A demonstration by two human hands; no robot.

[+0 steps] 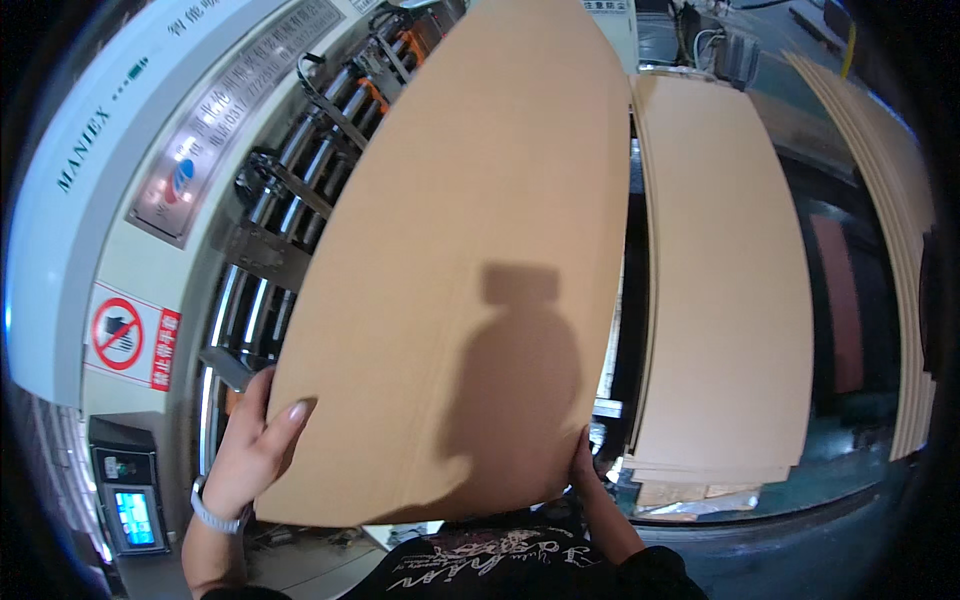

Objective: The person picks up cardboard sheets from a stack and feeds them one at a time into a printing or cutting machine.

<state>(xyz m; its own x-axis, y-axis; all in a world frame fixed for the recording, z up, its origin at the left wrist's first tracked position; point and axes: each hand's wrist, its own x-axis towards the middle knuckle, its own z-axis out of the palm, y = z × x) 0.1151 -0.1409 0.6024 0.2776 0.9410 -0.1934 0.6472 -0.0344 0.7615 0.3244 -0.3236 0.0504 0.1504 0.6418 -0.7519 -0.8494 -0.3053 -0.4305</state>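
Observation:
A large, flat brown cardboard sheet (470, 190) spans the middle of the head view, its near end close to my body. My left hand (252, 455) grips the sheet's near left edge, thumb on top and the other fingers out of sight beneath. At the near right edge, my right hand (588, 466) holds the sheet from the side, its fingers mostly hidden by the board. A shadow falls across the near half of the sheet. The sheet's left side lies against a machine with metal rollers (250, 310).
A stack of cardboard sheets (725, 270) lies to the right, and another stack (900, 250) stands at the far right. The machine's pale housing (60, 240) curves along the left, above a small control screen (135, 518). A reddish strip (838, 300) lies between the stacks.

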